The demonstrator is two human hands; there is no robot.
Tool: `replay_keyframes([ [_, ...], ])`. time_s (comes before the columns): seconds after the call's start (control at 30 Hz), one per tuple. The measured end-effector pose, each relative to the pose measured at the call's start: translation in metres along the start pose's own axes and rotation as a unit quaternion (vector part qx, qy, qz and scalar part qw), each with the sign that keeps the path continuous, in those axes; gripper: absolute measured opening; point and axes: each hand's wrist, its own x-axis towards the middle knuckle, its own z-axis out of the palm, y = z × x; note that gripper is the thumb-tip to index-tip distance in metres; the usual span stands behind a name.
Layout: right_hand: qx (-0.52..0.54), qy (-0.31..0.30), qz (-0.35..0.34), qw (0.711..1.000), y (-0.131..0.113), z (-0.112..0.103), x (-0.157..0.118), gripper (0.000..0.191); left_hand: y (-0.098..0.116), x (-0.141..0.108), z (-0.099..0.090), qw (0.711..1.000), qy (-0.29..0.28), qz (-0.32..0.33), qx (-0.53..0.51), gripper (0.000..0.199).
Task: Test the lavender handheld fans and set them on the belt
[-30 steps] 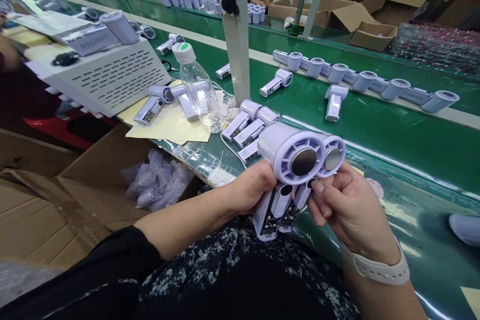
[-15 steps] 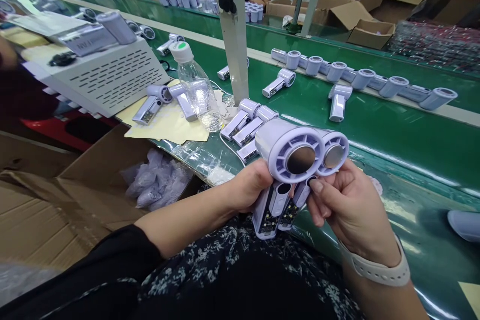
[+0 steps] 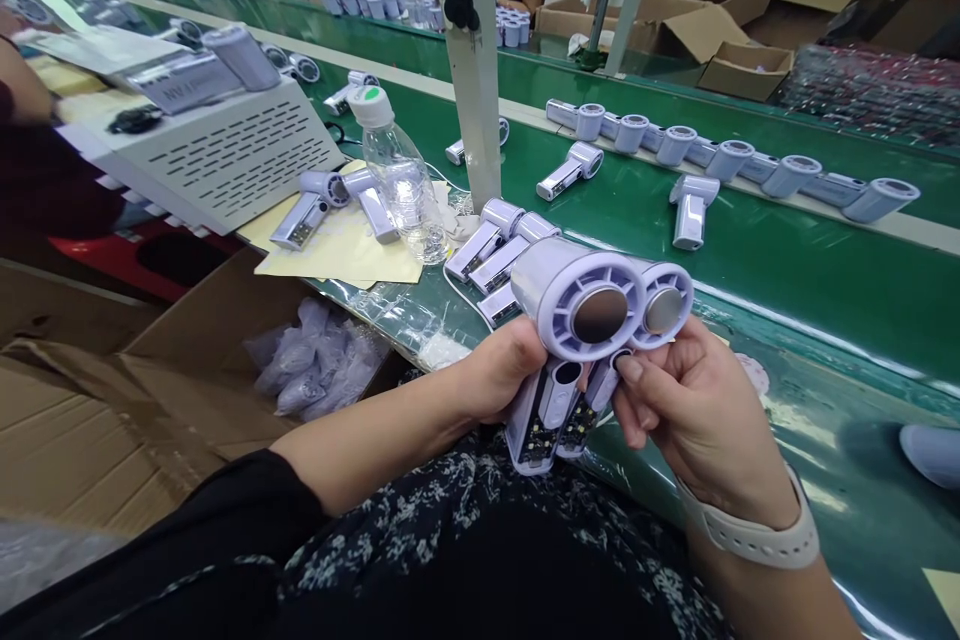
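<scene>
Two lavender handheld fans are held side by side above my lap, with round heads up and handles down, their circuit boards showing. My left hand (image 3: 504, 370) is closed round the nearer, larger-looking fan (image 3: 577, 305). On the other side, my right hand (image 3: 686, 405) grips the second fan (image 3: 664, 308), its thumb beside the small dark round spot at the top of the handle. The fan heads touch each other. Just behind them, several similar fans (image 3: 491, 255) lie together on the bench edge.
A clear bottle (image 3: 405, 185) stands by a white post (image 3: 472, 70). At left are a vented metal box (image 3: 232, 150) and an open carton (image 3: 202, 340) with bagged parts. More fans lie on the green belt (image 3: 787, 270). People sit across the line.
The fans on the green belt have shifted slightly right in view. Both hands keep their hold on the two fans, which have hardly moved.
</scene>
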Motion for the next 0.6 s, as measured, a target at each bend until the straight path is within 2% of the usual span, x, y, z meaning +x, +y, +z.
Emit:
replay_keyframes([
  [0.4, -0.007, 0.002, 0.009, 1.000, 0.0002, 0.0003, 0.0003, 0.038, -0.0021, -0.0001, -0.0008, 0.999, 0.023, 0.003, 0.029, 0.092],
  [0.6, -0.003, -0.007, 0.013, 1.000, 0.0033, -0.0024, 0.0005, 0.034, -0.0055, -0.0012, 0.0002, 0.999, 0.024, -0.023, 0.025, 0.092],
])
